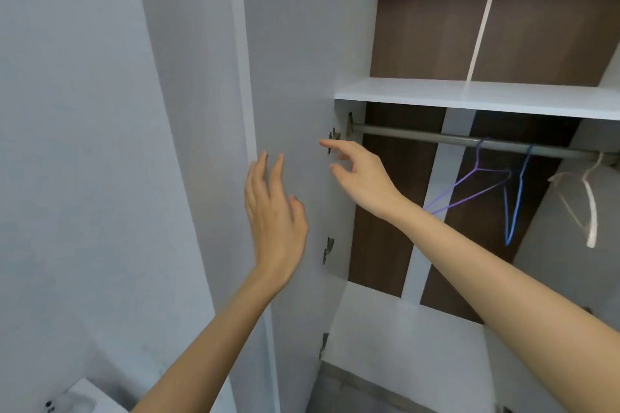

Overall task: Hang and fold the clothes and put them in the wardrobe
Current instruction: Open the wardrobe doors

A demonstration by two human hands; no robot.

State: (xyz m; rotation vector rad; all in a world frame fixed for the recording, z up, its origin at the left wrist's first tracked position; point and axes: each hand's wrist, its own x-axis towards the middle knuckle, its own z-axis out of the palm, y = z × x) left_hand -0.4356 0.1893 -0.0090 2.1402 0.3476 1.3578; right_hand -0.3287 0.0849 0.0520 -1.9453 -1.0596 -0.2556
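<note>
my left hand (275,214) has straight, loose fingers before the wardrobe door (295,77); my right hand (364,179), fingers spread and holding nothing, is near hangers (518,204) on the rail (436,137).

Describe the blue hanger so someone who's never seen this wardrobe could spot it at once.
Inside the open wardrobe, look under the white shelf to the grey rail. Three empty hangers hang there; the blue hanger is the middle one. It's thin wire, turned edge-on, between a purple wire hanger and a thicker pale hanger.
</note>
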